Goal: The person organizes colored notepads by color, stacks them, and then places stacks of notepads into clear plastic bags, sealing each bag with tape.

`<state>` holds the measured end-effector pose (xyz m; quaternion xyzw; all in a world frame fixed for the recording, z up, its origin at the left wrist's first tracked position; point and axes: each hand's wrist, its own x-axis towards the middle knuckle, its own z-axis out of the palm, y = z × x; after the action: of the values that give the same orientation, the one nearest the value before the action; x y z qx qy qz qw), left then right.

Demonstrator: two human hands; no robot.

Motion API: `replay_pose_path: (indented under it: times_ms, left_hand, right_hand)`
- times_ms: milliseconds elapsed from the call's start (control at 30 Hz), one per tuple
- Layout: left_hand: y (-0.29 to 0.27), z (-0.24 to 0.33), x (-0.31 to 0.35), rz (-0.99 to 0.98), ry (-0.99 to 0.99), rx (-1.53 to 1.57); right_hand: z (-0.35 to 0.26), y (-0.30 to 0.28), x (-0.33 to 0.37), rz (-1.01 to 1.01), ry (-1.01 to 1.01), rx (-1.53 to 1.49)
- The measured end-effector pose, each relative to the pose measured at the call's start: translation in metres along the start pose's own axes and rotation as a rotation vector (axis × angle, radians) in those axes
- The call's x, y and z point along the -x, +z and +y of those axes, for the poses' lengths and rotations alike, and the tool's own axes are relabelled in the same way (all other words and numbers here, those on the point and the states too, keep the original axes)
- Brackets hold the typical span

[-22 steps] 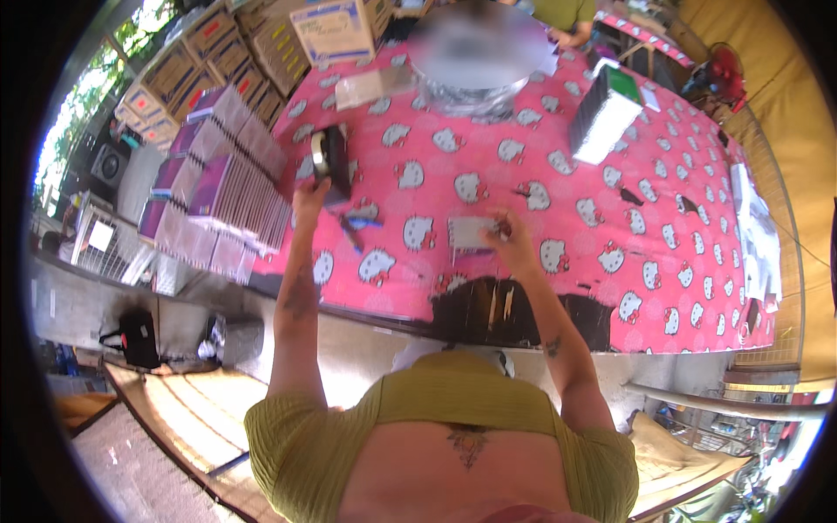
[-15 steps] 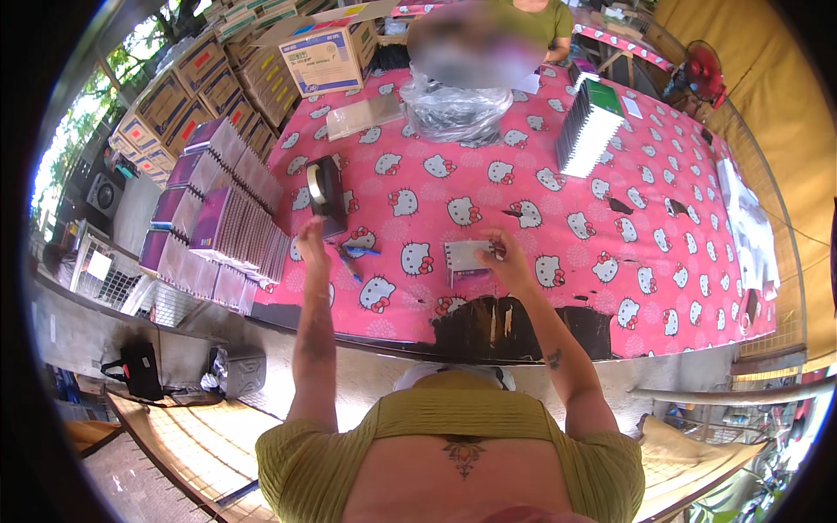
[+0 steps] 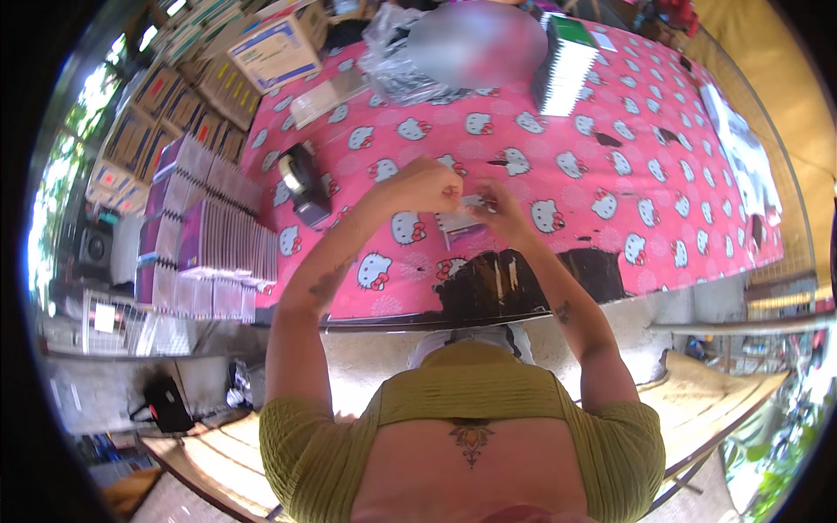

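A small spiral notebook (image 3: 455, 228) lies on the pink table near its front edge, with a pale page on top and purple below. My right hand (image 3: 499, 212) is closed on its far right corner, the fingers partly hiding the page. Just beyond the notebook, my left hand (image 3: 425, 186) is curled with its knuckles up, close to my right fingertips. Whatever its fingers pinch is too small to make out. A black tape dispenser (image 3: 305, 185) with a pale roll stands to the left of my left forearm.
Stacks of purple spiral notebooks (image 3: 214, 231) stand at the left, with cardboard boxes (image 3: 275, 54) behind. Clear plastic wrap (image 3: 392, 65) and a stack of green-covered spiral notebooks (image 3: 562, 70) sit at the back. The tablecloth (image 3: 610, 209) is torn at the front, baring dark wood (image 3: 532, 283).
My left hand has moved right, from beside the tape dispenser to the notebook and my right hand. The blue item left of the notebook is now hidden by my forearm. The view has shifted.
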<state>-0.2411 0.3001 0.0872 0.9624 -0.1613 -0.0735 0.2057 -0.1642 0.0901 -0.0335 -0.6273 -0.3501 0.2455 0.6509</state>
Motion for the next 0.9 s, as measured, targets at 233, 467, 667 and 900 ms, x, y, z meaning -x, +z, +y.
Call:
replay_pose_path:
  times_ms: [233,467,667,900]
  left_hand:
    - [0.057,-0.116,-0.067,-0.495,-0.080,-0.005]
    - [0.139,-0.226,0.004,0.074,-0.206,0.640]
    - [0.103,-0.055,-0.041,0.585,-0.311,0.041]
    - [0.101,-0.022,-0.024,0.154,-0.227,-0.471]
  right_hand:
    - [0.021,0.003,-0.015,-0.004,-0.213,0.056]
    - [0.014,0.018,-0.017,0.132,-0.109,0.132]
    - [0.043,0.003,0.030,0.282,0.044,-0.427]
    - [0.060,0.032,0.060,0.355,0.105,-0.147]
